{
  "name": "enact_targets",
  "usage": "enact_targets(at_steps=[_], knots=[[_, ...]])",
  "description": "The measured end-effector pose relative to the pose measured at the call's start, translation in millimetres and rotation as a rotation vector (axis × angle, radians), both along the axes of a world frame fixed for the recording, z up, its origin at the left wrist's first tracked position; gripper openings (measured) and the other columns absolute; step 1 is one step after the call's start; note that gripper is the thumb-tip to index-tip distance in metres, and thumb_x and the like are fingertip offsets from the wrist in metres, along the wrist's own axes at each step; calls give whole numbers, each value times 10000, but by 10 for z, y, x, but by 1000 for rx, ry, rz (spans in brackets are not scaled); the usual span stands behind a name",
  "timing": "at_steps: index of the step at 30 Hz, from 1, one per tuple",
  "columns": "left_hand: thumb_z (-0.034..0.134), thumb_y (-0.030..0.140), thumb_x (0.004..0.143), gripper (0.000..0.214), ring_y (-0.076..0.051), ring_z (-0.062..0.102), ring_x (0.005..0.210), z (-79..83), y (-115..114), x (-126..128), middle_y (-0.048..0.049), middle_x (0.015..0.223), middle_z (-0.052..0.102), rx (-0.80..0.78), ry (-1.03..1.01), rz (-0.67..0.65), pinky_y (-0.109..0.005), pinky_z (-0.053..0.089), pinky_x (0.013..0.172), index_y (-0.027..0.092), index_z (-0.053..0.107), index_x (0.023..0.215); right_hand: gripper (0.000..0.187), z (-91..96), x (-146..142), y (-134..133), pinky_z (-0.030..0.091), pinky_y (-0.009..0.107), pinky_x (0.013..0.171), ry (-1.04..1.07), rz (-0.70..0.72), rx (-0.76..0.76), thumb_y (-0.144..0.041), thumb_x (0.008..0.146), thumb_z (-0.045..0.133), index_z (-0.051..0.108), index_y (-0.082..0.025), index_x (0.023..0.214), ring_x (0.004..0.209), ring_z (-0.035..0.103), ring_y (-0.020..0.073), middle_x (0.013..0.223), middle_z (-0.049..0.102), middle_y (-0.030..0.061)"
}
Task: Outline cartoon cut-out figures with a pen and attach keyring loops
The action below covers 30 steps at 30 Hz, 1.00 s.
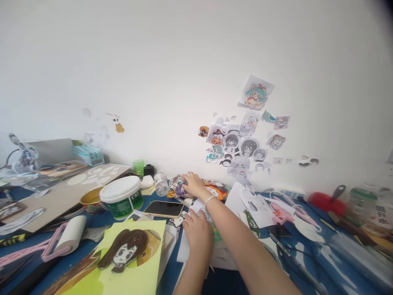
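Note:
My right hand (195, 185), with a bracelet (210, 200) at its wrist, reaches to the pile near the wall. Its fingers are bent at the right edge of a round purple-and-white cartoon cutout (178, 187) and appear to grip it. Nearer to me, my left hand (199, 232) lies palm down with fingers apart over white paper sheets (184, 248). A black-and-white cutout (177, 221) is beside its fingertips. Orange and other colourful cutouts (216, 191) lie right of my right hand. A phone (164, 208) with a dark screen lies left of both hands.
A green-and-white tub (121, 196), gold bowl (92, 198) and clear bottle (161, 184) stand left. A brown-haired character cutout (124, 250) lies on yellow paper (144, 270). A lint roller (72, 233) is far left. Right are a pink glue gun (284, 214) and red dustpan (327, 203).

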<state>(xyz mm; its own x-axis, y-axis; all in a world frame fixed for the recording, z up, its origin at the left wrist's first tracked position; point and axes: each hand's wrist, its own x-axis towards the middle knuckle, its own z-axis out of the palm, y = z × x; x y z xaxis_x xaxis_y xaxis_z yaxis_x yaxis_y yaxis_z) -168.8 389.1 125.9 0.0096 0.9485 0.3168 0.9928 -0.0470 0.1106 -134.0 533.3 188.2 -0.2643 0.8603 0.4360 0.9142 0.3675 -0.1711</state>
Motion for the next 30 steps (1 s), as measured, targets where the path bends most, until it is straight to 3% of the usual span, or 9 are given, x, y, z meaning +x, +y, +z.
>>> enact_targets(at_steps=[6,20,25,30], knots=[[530,336,893,368,-247,515,1194,4,0,0,-95,1327,524,-29,-16,-3,-482,457,966,194,526,1233,285,-123,-99,210,536,410,854,-9,-45,-103,-310,950,555,562,-162,1194,1008,608,211,1200,580,92],[555,354,874,401,-275,457,1256,-45,-3,28,-108,1373,482,-37,-108,-12,-517,406,1011,180,521,1234,299,-191,358,244,538,413,845,195,-288,41,-311,945,566,557,-149,1196,1002,612,215,1186,585,92],[592,322,850,422,-298,371,1330,-38,-1,27,-111,1419,438,-31,-266,-45,-562,322,1075,175,519,1240,294,-193,430,227,542,406,836,267,-263,96,-310,945,566,560,-147,1190,990,616,211,1175,589,89],[610,281,840,398,-297,353,1343,25,-8,7,-101,1404,453,-16,-611,-100,-580,294,1093,173,535,1216,290,-88,493,140,546,396,820,316,-183,232,-315,945,566,562,-143,1180,967,621,203,1154,596,84]])
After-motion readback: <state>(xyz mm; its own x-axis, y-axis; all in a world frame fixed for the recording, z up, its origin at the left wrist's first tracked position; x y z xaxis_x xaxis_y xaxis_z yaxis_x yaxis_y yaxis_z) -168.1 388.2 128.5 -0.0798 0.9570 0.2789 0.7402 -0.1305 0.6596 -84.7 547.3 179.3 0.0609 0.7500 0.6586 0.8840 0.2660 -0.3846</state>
